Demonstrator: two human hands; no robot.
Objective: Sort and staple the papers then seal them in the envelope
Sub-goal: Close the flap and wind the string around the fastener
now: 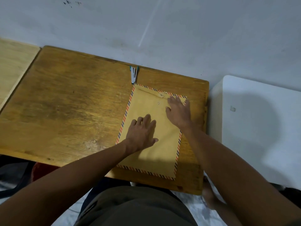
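You are at the sealing step: the envelope (151,136) lies flat near the desk's (65,103) right edge, no loose papers in view. Your left hand (141,134) presses its middle, fingers spread; your right hand (179,111) flattens the flap. The stapler (134,75) rests at the far edge. Next, probably fasten the clasp

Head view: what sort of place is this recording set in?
Probably a plain room at home or a small office, not a workshop. A worn wooden table stands against a bare pale wall, with only a striped-edge envelope and a stapler on it, and a white cabinet-like surface beside it.
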